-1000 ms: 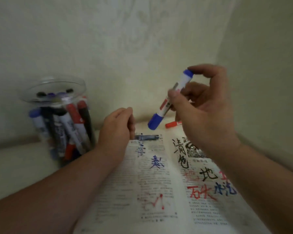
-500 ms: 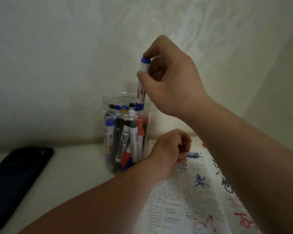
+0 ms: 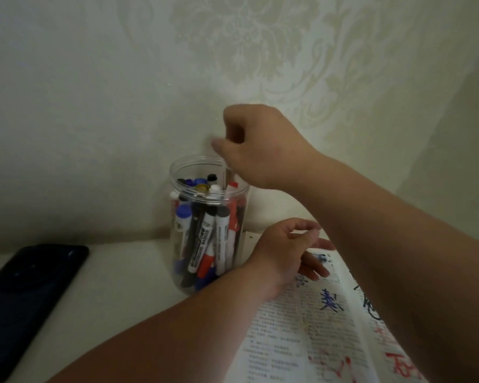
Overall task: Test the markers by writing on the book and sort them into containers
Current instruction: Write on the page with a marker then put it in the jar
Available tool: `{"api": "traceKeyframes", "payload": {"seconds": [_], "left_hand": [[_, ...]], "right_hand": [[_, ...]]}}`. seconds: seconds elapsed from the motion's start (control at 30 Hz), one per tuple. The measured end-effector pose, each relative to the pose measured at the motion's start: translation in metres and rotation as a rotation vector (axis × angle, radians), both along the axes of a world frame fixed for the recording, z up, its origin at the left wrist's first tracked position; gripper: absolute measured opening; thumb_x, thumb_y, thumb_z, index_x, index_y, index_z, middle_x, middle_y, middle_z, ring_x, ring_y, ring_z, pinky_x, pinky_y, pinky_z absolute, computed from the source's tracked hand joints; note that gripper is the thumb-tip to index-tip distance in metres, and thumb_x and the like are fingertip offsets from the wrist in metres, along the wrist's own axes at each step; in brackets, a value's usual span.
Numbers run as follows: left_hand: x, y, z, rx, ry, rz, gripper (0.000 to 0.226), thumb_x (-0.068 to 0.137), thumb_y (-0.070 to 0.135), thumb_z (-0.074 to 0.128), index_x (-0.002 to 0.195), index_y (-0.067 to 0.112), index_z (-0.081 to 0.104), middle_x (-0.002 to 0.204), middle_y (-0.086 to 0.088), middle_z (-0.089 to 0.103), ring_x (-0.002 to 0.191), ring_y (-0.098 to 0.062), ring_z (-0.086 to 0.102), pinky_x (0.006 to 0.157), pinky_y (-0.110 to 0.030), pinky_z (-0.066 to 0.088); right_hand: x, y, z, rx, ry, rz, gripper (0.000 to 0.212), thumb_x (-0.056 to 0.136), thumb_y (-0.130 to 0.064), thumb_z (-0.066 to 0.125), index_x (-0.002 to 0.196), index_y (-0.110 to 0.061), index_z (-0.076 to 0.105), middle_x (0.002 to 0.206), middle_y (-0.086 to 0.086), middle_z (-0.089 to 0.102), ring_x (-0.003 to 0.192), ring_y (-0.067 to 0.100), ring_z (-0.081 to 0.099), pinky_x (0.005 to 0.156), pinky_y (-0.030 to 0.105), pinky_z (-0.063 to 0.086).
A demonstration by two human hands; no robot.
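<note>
Nearest: open book (image 3: 310,335) at lower right, printed pages with blue, black and red scribbles. The right forearm crosses over its right page. The book's far-left corner sits just beside the jar base.

Left hand (image 3: 285,250) rests on the book's far-left page area with fingers loosely bent. The lower ones lie out on the paper, and the thumb and forefinger are near each other with nothing seen held.

Dark phone (image 3: 25,283) lies flat at far left, running off the frame edge. A strip of bare white table (image 3: 116,299) lies between the phone and the jar.

Clear plastic jar (image 3: 177,172) stands upright with its mouth open, close to the wall. Markers (image 3: 205,239) are packed inside on end, with blue, black and red caps, their tops around rim level.

Right hand (image 3: 257,153) hangs over the jar's right rim and is motion-blurred. Its fingers are bent and the thumb sticks out left, apart from the forefinger, with no marker visible in it.

Patterned pale wall (image 3: 94,92) behind, with a corner at right.
</note>
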State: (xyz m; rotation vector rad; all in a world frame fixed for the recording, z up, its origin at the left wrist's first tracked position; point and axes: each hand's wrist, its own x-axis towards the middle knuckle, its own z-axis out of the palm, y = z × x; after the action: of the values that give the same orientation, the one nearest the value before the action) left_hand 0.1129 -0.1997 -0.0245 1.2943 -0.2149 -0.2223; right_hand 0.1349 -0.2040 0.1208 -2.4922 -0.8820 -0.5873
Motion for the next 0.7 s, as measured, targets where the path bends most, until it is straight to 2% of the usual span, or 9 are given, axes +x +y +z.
{"api": "traceKeyframes", "payload": {"seconds": [0.07,0.13,0.23,0.3,0.37,0.43,0.5,0.6,0.7], "left_hand": [[0.001,0.0,0.0,0.011,0.007,-0.003,0.017,0.101,0.01,0.053,0.113,0.003,0.062,0.071,-0.005,0.074,0.053,-0.022,0.062,0.048,-0.027,0.048],[0.001,0.0,0.001,0.038,0.009,-0.009,0.015,0.101,0.012,0.054,0.11,0.005,0.064,0.072,-0.005,0.073,0.052,-0.02,0.06,0.048,-0.027,0.047],[0.002,-0.001,-0.001,0.045,0.0,-0.027,0.012,0.101,0.011,0.054,0.104,0.008,0.065,0.072,-0.005,0.073,0.049,-0.018,0.059,0.047,-0.027,0.047],[0.001,-0.001,-0.001,0.038,0.002,-0.032,0.011,0.1,0.01,0.054,0.102,0.009,0.065,0.072,-0.006,0.072,0.048,-0.017,0.058,0.047,-0.027,0.047],[0.001,-0.001,-0.002,0.009,0.011,-0.039,0.01,0.1,0.009,0.055,0.101,0.007,0.065,0.071,-0.007,0.071,0.047,-0.018,0.057,0.046,-0.026,0.045],[0.001,-0.001,-0.002,-0.028,0.019,-0.043,0.007,0.099,0.008,0.057,0.1,0.007,0.064,0.072,-0.011,0.071,0.047,-0.019,0.056,0.046,-0.026,0.044],[0.003,-0.001,-0.004,-0.043,0.025,-0.041,0.006,0.098,0.008,0.058,0.099,0.006,0.064,0.071,-0.011,0.07,0.047,-0.019,0.055,0.045,-0.026,0.043],[0.007,0.0,-0.007,-0.074,0.046,-0.038,0.004,0.096,0.007,0.061,0.097,0.006,0.064,0.069,-0.012,0.068,0.046,-0.019,0.055,0.043,-0.026,0.04],[0.013,0.006,-0.003,-0.146,0.109,-0.116,0.008,0.086,0.009,0.067,0.093,0.005,0.064,0.07,-0.015,0.067,0.045,-0.02,0.056,0.043,-0.025,0.04]], "right_hand": [[0.002,-0.005,-0.002,-0.013,0.054,-0.031,0.029,0.095,-0.029,0.061,0.07,-0.012,0.06,0.068,-0.003,0.058,0.061,0.009,0.053,0.055,0.023,0.044],[0.002,-0.01,0.0,-0.049,0.111,-0.063,0.018,0.091,-0.025,0.066,0.08,-0.012,0.07,0.08,-0.001,0.066,0.073,0.01,0.061,0.062,0.023,0.051],[0.001,-0.012,0.001,0.015,0.286,-0.058,0.007,0.083,-0.021,0.078,0.084,-0.017,0.071,0.084,-0.005,0.068,0.076,0.006,0.062,0.059,0.017,0.05],[0.001,-0.012,0.001,0.146,0.36,-0.051,0.019,0.081,-0.032,0.08,0.088,-0.018,0.07,0.088,-0.003,0.071,0.08,0.01,0.066,0.065,0.023,0.055],[0.001,-0.019,0.004,0.339,0.327,-0.074,0.028,0.084,-0.043,0.075,0.088,-0.016,0.07,0.087,-0.002,0.074,0.079,0.012,0.069,0.067,0.028,0.056],[0.002,-0.039,0.004,0.438,0.252,-0.126,0.03,0.088,-0.043,0.07,0.085,-0.013,0.071,0.081,-0.002,0.075,0.074,0.014,0.071,0.064,0.029,0.055],[0.004,-0.073,-0.001,0.344,0.184,-0.224,0.027,0.088,-0.038,0.069,0.08,-0.013,0.07,0.076,-0.001,0.074,0.071,0.017,0.071,0.065,0.031,0.055],[0.012,-0.138,-0.034,-0.022,0.243,-0.462,0.018,0.087,-0.032,0.07,0.075,-0.019,0.066,0.079,-0.001,0.069,0.076,0.019,0.066,0.066,0.029,0.047],[0.015,-0.195,-0.078,-0.251,0.396,-0.643,0.002,0.088,-0.023,0.066,0.09,-0.025,0.066,0.102,0.001,0.069,0.085,0.016,0.06,0.073,0.027,0.044]]}}
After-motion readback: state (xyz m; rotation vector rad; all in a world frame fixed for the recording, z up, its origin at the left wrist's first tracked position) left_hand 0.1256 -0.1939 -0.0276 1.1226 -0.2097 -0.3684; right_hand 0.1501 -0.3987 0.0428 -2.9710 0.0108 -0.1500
